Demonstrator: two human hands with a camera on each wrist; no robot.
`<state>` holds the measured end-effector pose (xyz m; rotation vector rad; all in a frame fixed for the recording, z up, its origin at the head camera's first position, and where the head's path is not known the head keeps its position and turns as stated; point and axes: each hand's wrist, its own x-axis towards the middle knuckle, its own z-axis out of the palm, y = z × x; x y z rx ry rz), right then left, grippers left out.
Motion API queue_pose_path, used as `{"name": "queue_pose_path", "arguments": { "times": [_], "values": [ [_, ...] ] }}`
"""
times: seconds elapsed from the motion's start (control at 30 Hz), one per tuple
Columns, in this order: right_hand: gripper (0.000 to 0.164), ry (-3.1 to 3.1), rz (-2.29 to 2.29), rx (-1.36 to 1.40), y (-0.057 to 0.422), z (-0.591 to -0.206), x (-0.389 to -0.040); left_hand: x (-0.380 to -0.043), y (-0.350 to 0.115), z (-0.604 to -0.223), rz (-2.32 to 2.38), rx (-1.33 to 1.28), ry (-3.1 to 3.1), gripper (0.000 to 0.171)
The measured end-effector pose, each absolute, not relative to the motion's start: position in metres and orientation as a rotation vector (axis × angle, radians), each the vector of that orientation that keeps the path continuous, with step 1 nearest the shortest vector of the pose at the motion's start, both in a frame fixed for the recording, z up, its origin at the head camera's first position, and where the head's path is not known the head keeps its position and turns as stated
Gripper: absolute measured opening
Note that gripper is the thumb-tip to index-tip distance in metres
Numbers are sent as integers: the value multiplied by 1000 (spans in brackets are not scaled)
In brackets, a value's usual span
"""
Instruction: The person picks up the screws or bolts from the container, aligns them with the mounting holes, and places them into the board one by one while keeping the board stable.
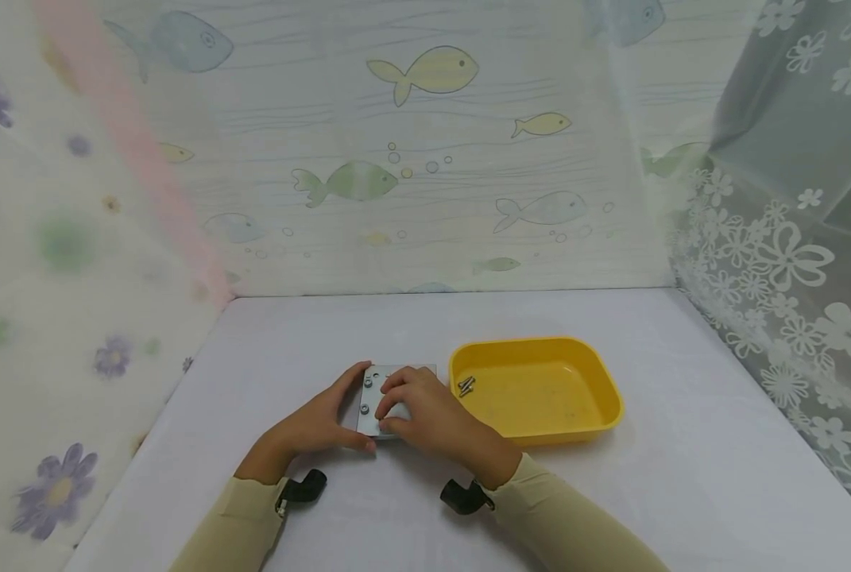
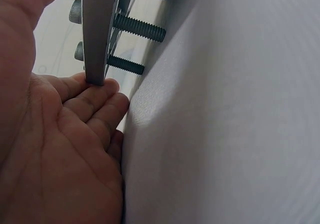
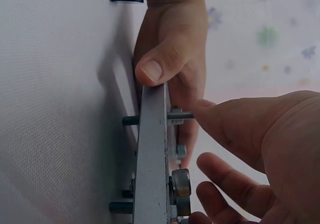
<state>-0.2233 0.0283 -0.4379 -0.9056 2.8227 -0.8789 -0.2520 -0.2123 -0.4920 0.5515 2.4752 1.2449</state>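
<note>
A flat silver metal plate (image 1: 400, 410) lies low over the white table, with socket-head screws (image 3: 180, 183) through it and their threaded ends (image 2: 140, 28) sticking out underneath. My left hand (image 1: 318, 417) holds the plate's left end, index finger at the far edge and thumb at the near edge. Over the plate's front part is my right hand (image 1: 432, 413), fingers curled. In the right wrist view its thumb presses at the end of a thin metal shaft (image 3: 188, 115) standing from the plate; the index fingertip is hidden there.
Just right of the plate stands a yellow tray (image 1: 539, 435), with several loose screws (image 1: 466, 386) at its left side. White cloth covers the table (image 1: 311, 334). Printed curtains (image 1: 432, 159) hang at the back and both sides. A black wrist camera (image 1: 466, 498) sits on the right sleeve.
</note>
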Motion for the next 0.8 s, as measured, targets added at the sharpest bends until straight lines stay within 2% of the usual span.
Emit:
{"name": "queue_pose_path", "arguments": {
  "times": [0.8],
  "values": [
    [5,2893,-710,-921,26,-440,-221,-252,-214,-492,1224,536,2487,131]
  ]
}}
